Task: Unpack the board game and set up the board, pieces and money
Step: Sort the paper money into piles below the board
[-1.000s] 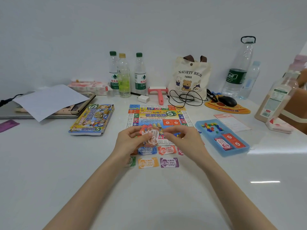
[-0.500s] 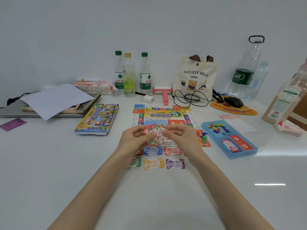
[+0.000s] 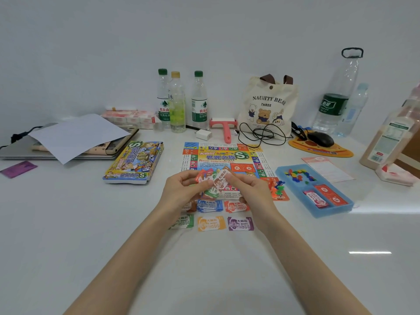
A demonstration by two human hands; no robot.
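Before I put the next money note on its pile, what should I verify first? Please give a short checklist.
1. Grip: ok, left hand and right hand both pinch the held notes.
2. Top note's value: cannot tell, print blurred.
3. Sorted piles apart, near side of the board: ok, six colours.
4. Brown pile, green pile tidy: cannot tell, left wrist hides part.
5. Board flat: ok.

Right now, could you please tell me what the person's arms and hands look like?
The left arm and right arm are bare as far as the frame shows, with no sleeves. The left hand and right hand wear no gloves, and no watch, bracelet or ring is visible.
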